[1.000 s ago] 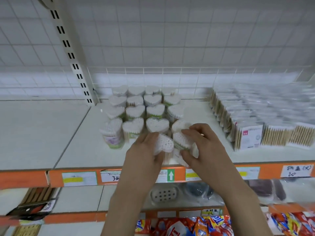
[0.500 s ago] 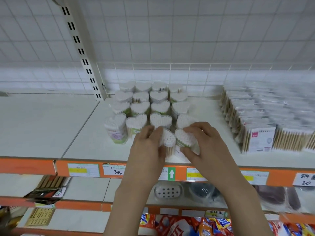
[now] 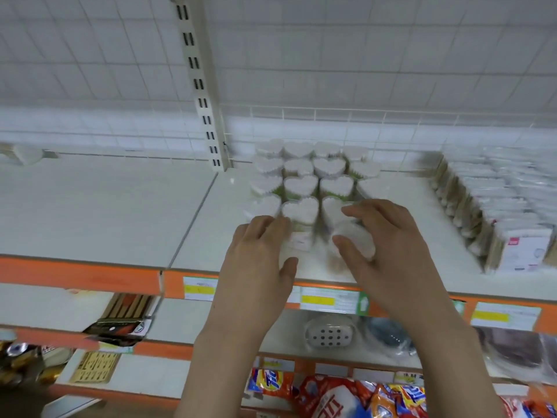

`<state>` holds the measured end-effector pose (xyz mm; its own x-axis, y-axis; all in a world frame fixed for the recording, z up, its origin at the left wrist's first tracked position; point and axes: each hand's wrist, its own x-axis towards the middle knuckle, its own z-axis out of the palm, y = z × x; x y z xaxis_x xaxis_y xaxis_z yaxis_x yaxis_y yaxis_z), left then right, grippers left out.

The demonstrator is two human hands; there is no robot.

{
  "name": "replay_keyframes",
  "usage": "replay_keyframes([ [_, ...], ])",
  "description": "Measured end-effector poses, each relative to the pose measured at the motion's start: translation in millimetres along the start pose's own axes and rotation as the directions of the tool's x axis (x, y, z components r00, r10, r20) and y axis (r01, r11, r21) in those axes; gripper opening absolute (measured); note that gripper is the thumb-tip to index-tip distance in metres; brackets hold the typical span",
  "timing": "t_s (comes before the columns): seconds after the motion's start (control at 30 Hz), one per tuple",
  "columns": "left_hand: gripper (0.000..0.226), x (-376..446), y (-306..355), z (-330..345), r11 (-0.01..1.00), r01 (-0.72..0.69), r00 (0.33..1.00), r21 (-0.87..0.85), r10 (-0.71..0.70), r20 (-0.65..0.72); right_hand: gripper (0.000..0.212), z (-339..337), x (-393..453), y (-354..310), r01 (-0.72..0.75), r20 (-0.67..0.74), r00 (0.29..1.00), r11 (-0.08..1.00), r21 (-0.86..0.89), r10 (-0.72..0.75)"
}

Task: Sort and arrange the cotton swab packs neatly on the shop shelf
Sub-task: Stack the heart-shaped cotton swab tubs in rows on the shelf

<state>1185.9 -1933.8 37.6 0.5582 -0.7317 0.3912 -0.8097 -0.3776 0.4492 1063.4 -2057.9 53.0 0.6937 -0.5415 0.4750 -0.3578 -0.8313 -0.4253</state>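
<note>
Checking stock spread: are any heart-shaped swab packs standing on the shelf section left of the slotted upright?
No: the heart-shaped packs all stand right of the slotted upright; the left shelf section shows bare board there.

— What does the person at the shop shelf wear on the arms?

— Nothing that shows. Both forearms are bare from the bottom edge of the frame up to the wrists, with no sleeve or cuff in view.

— Any jewellery or a watch?

— None visible. The left hand (image 3: 256,260) and the right hand (image 3: 388,251) are bare, without gloves, rings or bands.

— And the nails?

— Short, as far as the blur allows; the thumbnails look unpainted.

— Anything else of the person?

— Only the two arms and hands.
</note>
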Motion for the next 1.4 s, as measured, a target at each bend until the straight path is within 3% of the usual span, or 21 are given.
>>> replay_keyframes([
  [0.17,0.048,-14.7,-67.2,-47.3,0.998,0.066,0.998,0.012,-0.066,-0.019,0.032,45.6,14.9,-72.5,0.042,0.002,0.999,0.999,0.03,-0.042],
  [0.57,0.035,-60.9,-260.2,-188.4,0.952,0.279,0.958,0.129,-0.265,-0.112,0.033,176.9,38.7,-271.2,0.164,0.165,0.967,0.972,0.167,-0.192],
  [0.9,0.034,-56.0,-337.1,-213.1,0.907,0.415,0.901,0.066,-0.4,-0.171,0.037,241.3,86.4,-315.3,0.259,0.235,0.925,0.948,0.184,-0.299],
  [1.2,0.036,-56.7,-407.8,-245.2,0.861,0.504,0.842,0.075,-0.47,-0.263,0.036,306.3,118.8,-351.6,0.225,0.303,0.899,0.926,0.304,-0.318],
  [1.4,0.031,-42.4,-484.7,-282.5,0.822,0.569,0.756,0.018,-0.515,-0.404,0.036,348.5,139.0,-388.1,0.182,0.337,0.898,0.934,0.306,-0.285],
])
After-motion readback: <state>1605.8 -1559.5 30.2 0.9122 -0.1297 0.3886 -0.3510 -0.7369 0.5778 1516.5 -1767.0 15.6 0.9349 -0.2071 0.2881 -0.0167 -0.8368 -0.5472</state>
